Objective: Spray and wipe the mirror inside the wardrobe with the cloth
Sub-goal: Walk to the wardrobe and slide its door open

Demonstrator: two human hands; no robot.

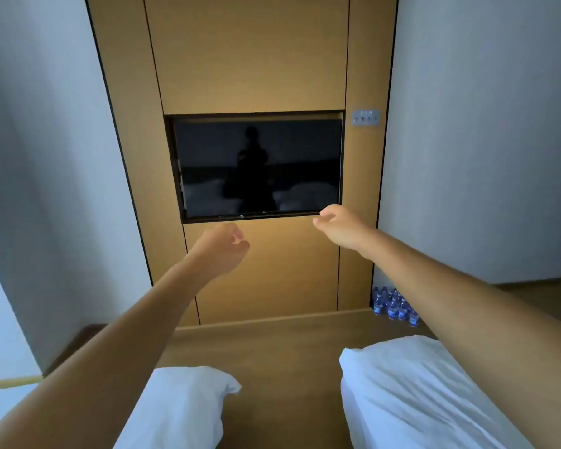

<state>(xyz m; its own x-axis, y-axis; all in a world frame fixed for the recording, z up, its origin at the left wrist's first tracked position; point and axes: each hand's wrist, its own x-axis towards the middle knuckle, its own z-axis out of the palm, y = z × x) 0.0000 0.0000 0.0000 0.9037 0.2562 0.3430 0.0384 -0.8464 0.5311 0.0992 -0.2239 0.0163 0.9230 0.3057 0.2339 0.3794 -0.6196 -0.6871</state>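
Left hand (pixel 222 246) and right hand (pixel 339 226) reach out loosely curled, holding nothing; no mirror or cloth shows; both hover just below the television (pixel 259 166).

A dark television (pixel 258 166) sat recessed in a wood-panelled wall (pixel 246 56), above two white-sheeted beds (pixel 415 396) and floor-standing water bottles (pixel 394 306).

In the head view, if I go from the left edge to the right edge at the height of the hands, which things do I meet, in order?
Grey left wall → left hand → right hand → pack of water bottles on the floor, a little lower → grey right wall. Both hands are empty, held out before the wooden panel under the dark television screen.
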